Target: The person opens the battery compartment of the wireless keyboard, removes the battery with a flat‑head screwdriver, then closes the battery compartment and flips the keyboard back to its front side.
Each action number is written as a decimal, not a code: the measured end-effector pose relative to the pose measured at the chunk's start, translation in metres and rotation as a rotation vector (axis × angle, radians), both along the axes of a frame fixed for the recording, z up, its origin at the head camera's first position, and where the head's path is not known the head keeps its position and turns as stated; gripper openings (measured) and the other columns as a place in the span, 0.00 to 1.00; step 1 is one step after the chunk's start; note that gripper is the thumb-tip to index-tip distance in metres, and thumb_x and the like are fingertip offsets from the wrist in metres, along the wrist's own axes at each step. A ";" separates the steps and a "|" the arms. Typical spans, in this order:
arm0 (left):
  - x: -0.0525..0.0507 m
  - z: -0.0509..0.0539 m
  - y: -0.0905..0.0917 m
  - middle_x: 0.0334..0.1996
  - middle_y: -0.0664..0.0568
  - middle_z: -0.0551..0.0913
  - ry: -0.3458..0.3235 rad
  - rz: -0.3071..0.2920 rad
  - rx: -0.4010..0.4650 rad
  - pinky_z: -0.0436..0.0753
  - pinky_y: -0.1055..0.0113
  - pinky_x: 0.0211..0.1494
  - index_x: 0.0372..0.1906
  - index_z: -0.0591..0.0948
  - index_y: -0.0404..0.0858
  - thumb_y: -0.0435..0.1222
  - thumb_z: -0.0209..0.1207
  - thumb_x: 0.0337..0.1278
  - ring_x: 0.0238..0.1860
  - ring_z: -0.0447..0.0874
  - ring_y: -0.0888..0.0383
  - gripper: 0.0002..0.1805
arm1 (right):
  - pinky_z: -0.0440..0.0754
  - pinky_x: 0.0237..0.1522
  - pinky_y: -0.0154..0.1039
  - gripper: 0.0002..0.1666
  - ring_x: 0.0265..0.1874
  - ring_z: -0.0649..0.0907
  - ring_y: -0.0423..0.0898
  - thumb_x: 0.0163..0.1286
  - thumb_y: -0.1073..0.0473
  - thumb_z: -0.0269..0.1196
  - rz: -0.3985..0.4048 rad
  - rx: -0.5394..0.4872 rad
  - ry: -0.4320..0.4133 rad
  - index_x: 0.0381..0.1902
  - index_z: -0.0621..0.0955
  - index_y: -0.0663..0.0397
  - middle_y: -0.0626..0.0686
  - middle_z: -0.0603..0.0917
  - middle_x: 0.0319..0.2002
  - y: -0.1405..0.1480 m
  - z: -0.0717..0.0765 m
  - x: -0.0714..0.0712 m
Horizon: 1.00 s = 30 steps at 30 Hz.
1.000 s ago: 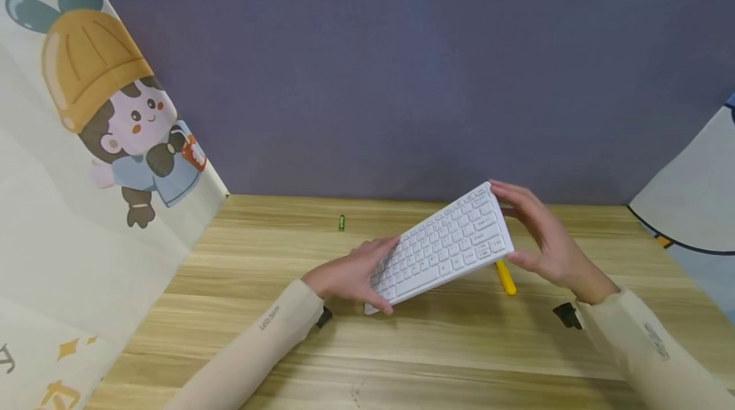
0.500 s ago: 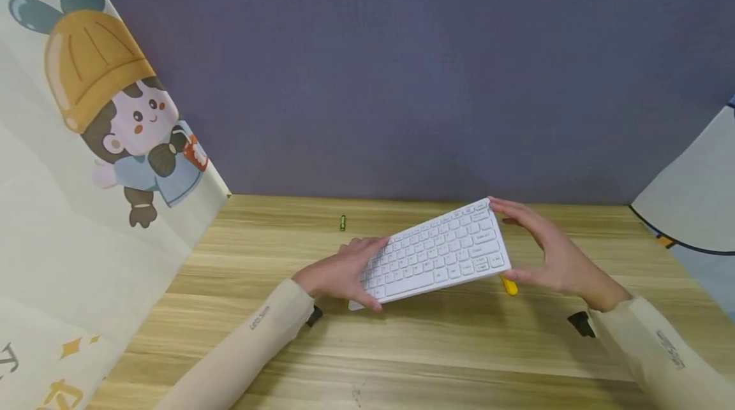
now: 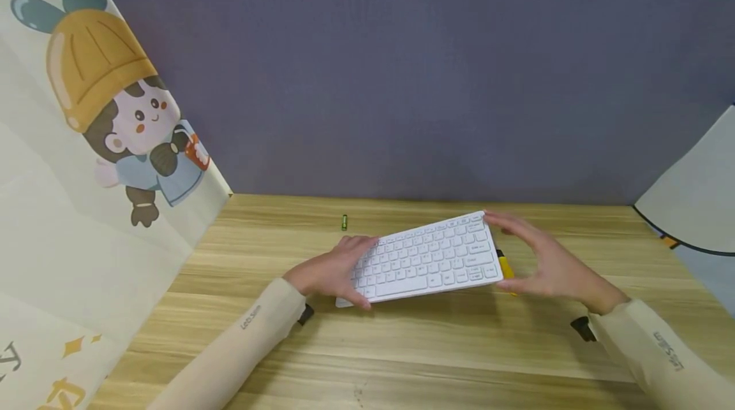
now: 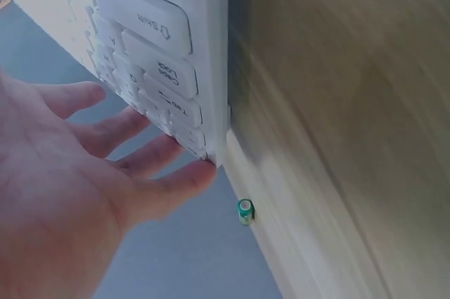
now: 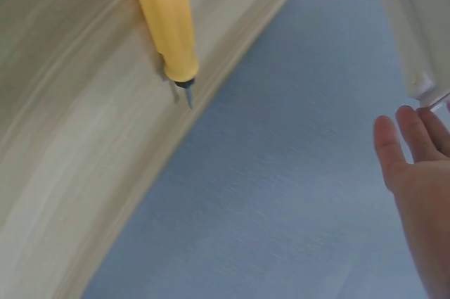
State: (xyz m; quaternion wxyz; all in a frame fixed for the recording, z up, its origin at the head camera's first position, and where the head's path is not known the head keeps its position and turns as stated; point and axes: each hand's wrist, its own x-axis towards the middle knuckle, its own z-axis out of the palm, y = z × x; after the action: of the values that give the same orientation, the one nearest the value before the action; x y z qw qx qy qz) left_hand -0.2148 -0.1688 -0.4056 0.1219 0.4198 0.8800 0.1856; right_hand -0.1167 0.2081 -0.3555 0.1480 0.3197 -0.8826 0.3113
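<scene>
Both hands hold a white compact keyboard (image 3: 425, 258) above the wooden table, keys facing the person, right end higher than the left. My left hand (image 3: 328, 273) grips its left end, thumb at the near edge and fingers at the far edge. At the other end, my right hand (image 3: 551, 270) spans the short side, fingertips on the far corner and thumb on the near one. Left-end keys of the keyboard (image 4: 151, 32) fill the upper left wrist view. Partly behind the keyboard lies a yellow-handled screwdriver (image 3: 505, 266); the right wrist view shows the screwdriver's handle (image 5: 169, 24) and short dark shaft.
A small green battery (image 3: 344, 222) lies near the table's far edge, left of the middle. Behind the wooden table (image 3: 413, 359) rises a dark blue-grey panel (image 3: 402, 78). A pale panel with a cartoon figure (image 3: 143, 110) bounds the left side.
The keyboard has come down and shifted slightly left, its right end lowering so it sits less steeply. Both hands moved with it. More of the screwdriver's far end now shows beside the keyboard.
</scene>
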 end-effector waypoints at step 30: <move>-0.003 -0.003 0.001 0.65 0.44 0.61 0.131 0.025 -0.139 0.58 0.46 0.62 0.73 0.54 0.36 0.57 0.77 0.19 0.60 0.56 0.49 0.69 | 0.59 0.59 0.65 0.60 0.66 0.56 0.67 0.40 0.49 0.79 -0.112 0.188 -0.357 0.70 0.63 0.52 0.64 0.57 0.70 -0.005 -0.064 -0.009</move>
State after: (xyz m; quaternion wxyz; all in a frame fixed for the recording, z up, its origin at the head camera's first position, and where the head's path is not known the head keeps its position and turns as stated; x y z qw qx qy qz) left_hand -0.2176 -0.1678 -0.4086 0.0906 0.4107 0.9020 0.0977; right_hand -0.1258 0.2035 -0.4193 -0.0241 0.2222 -0.9364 0.2707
